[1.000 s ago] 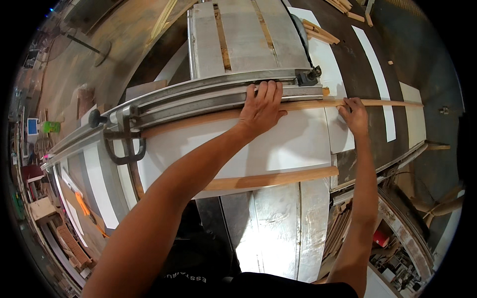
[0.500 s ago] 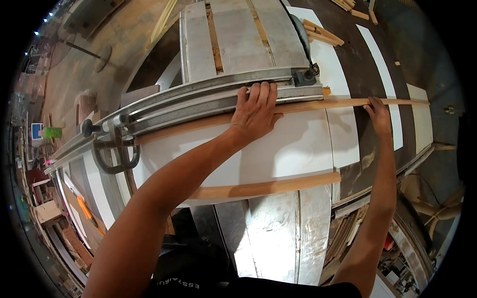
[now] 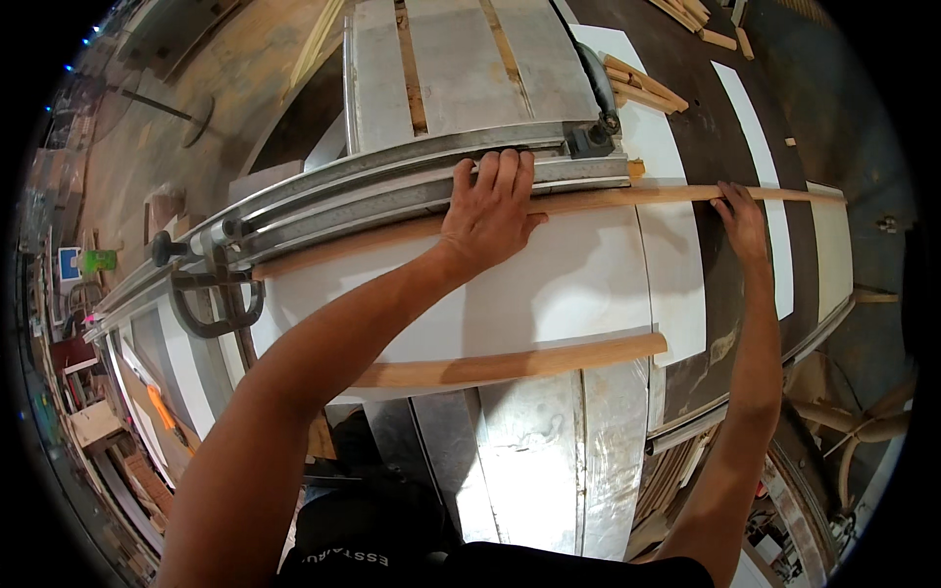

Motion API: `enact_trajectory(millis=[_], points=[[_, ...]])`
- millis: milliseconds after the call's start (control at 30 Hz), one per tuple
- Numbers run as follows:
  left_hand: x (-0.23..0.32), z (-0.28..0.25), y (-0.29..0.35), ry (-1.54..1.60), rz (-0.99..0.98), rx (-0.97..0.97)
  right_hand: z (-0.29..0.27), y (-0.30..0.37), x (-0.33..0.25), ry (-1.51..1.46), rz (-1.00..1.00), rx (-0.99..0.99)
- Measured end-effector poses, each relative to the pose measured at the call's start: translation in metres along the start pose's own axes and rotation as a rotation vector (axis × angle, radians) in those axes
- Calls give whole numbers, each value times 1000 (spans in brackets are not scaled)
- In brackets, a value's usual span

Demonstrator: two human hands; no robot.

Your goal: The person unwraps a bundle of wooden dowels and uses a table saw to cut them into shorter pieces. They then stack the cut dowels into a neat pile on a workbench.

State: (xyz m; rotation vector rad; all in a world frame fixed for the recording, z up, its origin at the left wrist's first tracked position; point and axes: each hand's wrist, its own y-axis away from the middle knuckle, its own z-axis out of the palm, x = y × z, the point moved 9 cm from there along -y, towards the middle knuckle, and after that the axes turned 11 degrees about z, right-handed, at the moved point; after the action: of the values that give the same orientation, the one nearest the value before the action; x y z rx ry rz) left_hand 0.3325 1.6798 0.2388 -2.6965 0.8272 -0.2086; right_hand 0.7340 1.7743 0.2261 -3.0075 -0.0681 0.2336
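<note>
Work surface: smooth white board (image 3: 588, 279) over a dull silver metal table (image 3: 534, 461), scuffed and glare-lit at the near side; dark brown surface (image 3: 723, 127) to the right, worn in patches. Workshop floor (image 3: 245, 73) beyond, stained tan-grey. Long wood strip (image 3: 627, 200), narrow, light brown, runs along the near side of the grooved metal fence (image 3: 343, 211) and on past its right end. Left hand (image 3: 487, 211): fingers close together, bent over the fence, thumb by the strip; cannot tell how firmly they grip. Right hand (image 3: 745, 227): thumb and fingers pinch the strip farther right. Second wood strip (image 3: 520, 365), similar, lies along the board's near edge. Short wood offcuts (image 3: 642, 88) heap at upper right. Writing: white lettering on the dark garment (image 3: 392, 514).
</note>
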Motion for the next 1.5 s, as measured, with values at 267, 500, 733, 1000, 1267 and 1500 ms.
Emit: enact_trajectory(millis=[267,500,733,1000,1267,1500], points=[[-1,0,-2,42,-17,-13,1,4,1,5,-20,43],[-1,0,-1,43,-14,-2,1,4,-3,-23,-24,56],[0,2,-1,34,-5,-2,2,4,0,-44,-35,61],[-1,2,-1,39,-8,10,3,2,-1,-33,-34,68],[0,2,-1,10,3,5,2,3,2,-36,45,32],[0,-1,-1,16,6,17,-1,4,0,-46,14,53]])
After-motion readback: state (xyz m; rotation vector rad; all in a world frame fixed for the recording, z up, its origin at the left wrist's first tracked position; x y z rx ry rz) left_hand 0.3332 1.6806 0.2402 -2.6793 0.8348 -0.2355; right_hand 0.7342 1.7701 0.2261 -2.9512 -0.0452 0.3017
